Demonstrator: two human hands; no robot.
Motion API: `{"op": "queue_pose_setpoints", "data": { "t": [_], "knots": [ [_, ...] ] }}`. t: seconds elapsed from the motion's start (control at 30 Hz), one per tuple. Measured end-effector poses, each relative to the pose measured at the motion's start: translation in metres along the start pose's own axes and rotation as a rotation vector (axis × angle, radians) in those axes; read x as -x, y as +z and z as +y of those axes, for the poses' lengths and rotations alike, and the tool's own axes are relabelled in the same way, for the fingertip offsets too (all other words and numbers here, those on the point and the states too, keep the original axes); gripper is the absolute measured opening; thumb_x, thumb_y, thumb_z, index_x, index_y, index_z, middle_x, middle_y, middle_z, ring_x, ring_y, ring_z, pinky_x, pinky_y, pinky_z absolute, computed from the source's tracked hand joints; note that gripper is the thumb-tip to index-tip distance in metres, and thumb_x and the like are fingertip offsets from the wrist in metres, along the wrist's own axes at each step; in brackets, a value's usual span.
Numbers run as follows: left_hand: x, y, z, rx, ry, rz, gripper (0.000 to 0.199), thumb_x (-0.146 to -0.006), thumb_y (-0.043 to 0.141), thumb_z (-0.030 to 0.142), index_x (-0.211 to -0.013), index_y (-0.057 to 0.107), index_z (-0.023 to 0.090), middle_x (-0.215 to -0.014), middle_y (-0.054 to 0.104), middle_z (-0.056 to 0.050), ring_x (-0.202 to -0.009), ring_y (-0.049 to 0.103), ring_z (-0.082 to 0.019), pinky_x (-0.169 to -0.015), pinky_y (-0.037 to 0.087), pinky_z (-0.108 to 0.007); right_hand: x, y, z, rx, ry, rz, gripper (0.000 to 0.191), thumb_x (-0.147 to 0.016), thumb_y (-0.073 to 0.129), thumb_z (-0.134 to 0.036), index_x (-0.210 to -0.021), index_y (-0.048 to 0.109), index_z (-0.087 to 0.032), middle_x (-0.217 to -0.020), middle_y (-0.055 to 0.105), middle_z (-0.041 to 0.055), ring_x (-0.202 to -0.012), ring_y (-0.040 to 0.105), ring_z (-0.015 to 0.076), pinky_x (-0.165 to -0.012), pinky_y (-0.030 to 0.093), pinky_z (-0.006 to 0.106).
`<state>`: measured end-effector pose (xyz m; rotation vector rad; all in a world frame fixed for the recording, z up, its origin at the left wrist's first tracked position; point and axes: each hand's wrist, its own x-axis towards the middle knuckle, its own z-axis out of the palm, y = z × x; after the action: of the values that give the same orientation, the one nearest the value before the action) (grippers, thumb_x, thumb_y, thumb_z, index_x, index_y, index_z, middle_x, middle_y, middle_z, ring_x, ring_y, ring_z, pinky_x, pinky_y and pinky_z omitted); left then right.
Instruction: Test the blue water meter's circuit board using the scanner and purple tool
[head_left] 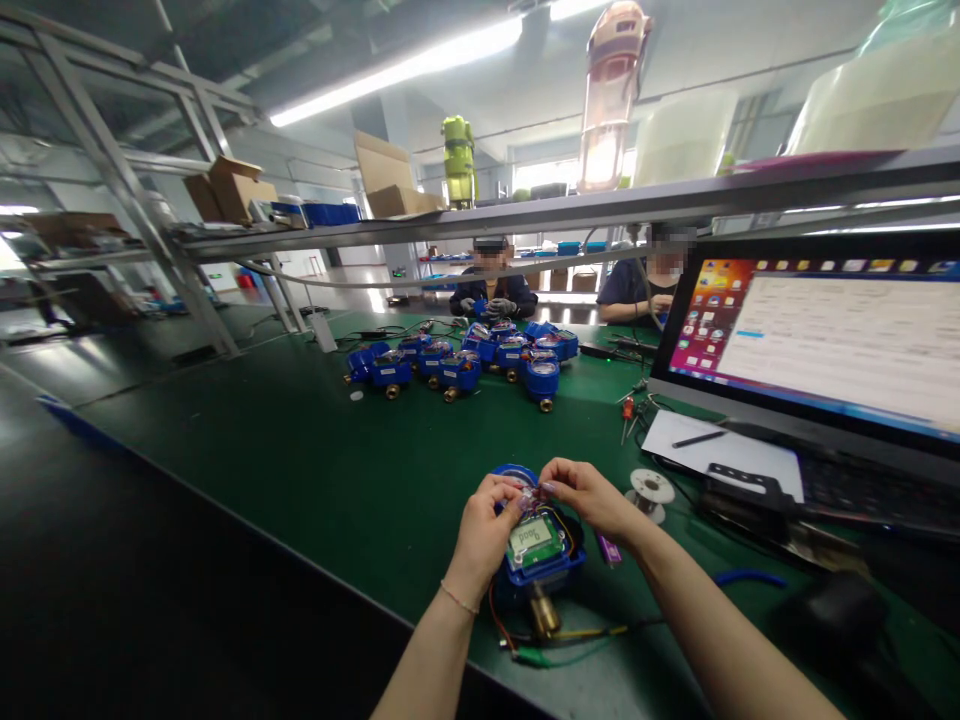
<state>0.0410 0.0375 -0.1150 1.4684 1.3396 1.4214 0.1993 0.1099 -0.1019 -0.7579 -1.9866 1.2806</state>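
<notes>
A blue water meter (546,574) lies opened on the green bench in front of me, showing a green circuit board and a small lit display (529,534). Its brass pipe end (545,612) points toward me. At the far side of the board, my left hand (486,528) pinches thin wires (531,497) between thumb and fingers. My right hand (589,494) is closed on the same wires from the other side. The fingers partly cover the wire ends. Coloured leads with a green clip (531,656) lie beside the brass end.
Several blue meters (459,372) stand at the back. On the right are a monitor (817,340), white paper with a pen (724,450), a solder spool (651,488) and a red screwdriver (627,410). A shelf (480,222) spans above; two people sit across the bench.
</notes>
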Motion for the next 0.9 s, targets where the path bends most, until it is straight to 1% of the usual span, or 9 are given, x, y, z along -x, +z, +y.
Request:
{"op": "queue_pose_setpoints", "data": {
  "t": [0.17,0.37,0.53,0.6,0.67,0.7,0.8,0.83,0.9],
  "knots": [
    [-0.002,0.003,-0.005,0.039,-0.007,0.023,0.018,-0.076,0.052,0.030,-0.067,0.058,0.015,-0.088,0.056,-0.006,-0.087,0.053,-0.020,-0.084,0.040,-0.032,0.003,0.002,0.008,-0.111,0.041,-0.032,0.036,-0.075,0.057,-0.051,-0.077,0.051,-0.015,-0.069,0.051,-0.0010,-0.065,0.045,0.0110,-0.061,0.036,0.023],
    [-0.004,0.005,-0.011,0.006,0.013,-0.004,0.020,-0.078,0.051,0.033,-0.069,0.057,0.016,-0.086,0.056,-0.005,-0.088,0.052,-0.020,-0.086,0.040,-0.034,0.001,0.003,0.008,-0.100,0.062,-0.049,0.039,-0.075,0.058,-0.053,-0.075,0.053,-0.014,-0.067,0.048,-0.0019,-0.061,0.041,0.0097,-0.057,0.032,0.021],
    [-0.007,0.005,-0.007,-0.055,0.033,-0.084,0.022,-0.079,0.052,0.034,-0.068,0.059,0.017,-0.087,0.057,-0.005,-0.092,0.052,-0.020,-0.089,0.038,-0.035,0.002,0.002,0.007,-0.073,0.074,-0.039,0.040,-0.074,0.057,-0.052,-0.076,0.057,-0.013,-0.070,0.056,0.0012,-0.066,0.049,0.0126,-0.062,0.039,0.023],
    [-0.008,0.005,-0.005,-0.082,0.033,-0.107,0.021,-0.079,0.052,0.034,-0.068,0.060,0.017,-0.087,0.058,-0.005,-0.093,0.051,-0.021,-0.091,0.037,-0.036,0.005,-0.008,0.007,0.041,0.093,0.015,0.037,-0.080,0.051,-0.047,-0.093,0.059,-0.013,-0.087,0.061,0.0039,-0.078,0.054,0.0148,-0.071,0.042,0.025],
    [-0.007,0.005,-0.004,-0.106,0.029,-0.118,0.019,-0.077,0.054,0.033,-0.068,0.060,0.017,-0.088,0.057,-0.005,-0.094,0.050,-0.021,-0.093,0.035,-0.038,0.010,-0.024,0.010,0.280,0.164,0.119,0.035,-0.087,0.040,-0.038,-0.112,0.053,-0.015,-0.103,0.060,0.0055,-0.091,0.055,0.0150,-0.080,0.042,0.026],
    [-0.007,0.005,-0.004,-0.118,0.025,-0.120,0.018,-0.076,0.055,0.033,-0.068,0.060,0.017,-0.088,0.056,-0.005,-0.094,0.050,-0.022,-0.094,0.034,-0.040,0.013,-0.032,0.013,0.416,0.219,0.173,0.034,-0.089,0.037,-0.033,-0.115,0.051,-0.015,-0.105,0.059,0.0064,-0.093,0.055,0.0155,-0.083,0.042,0.027],
    [-0.005,0.006,-0.004,-0.149,0.013,-0.127,0.011,-0.072,0.059,0.028,-0.070,0.061,0.017,-0.091,0.054,-0.005,-0.096,0.049,-0.023,-0.098,0.031,-0.044,0.027,-0.043,0.028,0.691,0.410,0.231,0.021,-0.085,0.044,-0.020,-0.093,0.062,-0.011,-0.090,0.063,0.0122,-0.087,0.058,0.0237,-0.081,0.042,0.036],
    [-0.005,0.006,-0.004,-0.159,0.008,-0.130,0.009,-0.071,0.060,0.027,-0.071,0.061,0.017,-0.092,0.054,-0.005,-0.097,0.050,-0.023,-0.099,0.030,-0.045,0.031,-0.040,0.033,0.754,0.464,0.222,0.016,-0.081,0.049,-0.017,-0.085,0.063,-0.009,-0.086,0.064,0.0148,-0.085,0.059,0.0273,-0.079,0.043,0.039],
    [-0.005,0.008,-0.002,-0.179,-0.007,-0.135,0.008,-0.069,0.061,0.025,-0.073,0.062,0.018,-0.095,0.054,-0.005,-0.098,0.050,-0.024,-0.101,0.029,-0.047,0.039,-0.025,0.042,0.859,0.543,0.198,0.012,-0.075,0.056,-0.011,-0.082,0.063,-0.005,-0.086,0.062,0.0202,-0.084,0.059,0.0334,-0.075,0.043,0.043]
  ]
}}
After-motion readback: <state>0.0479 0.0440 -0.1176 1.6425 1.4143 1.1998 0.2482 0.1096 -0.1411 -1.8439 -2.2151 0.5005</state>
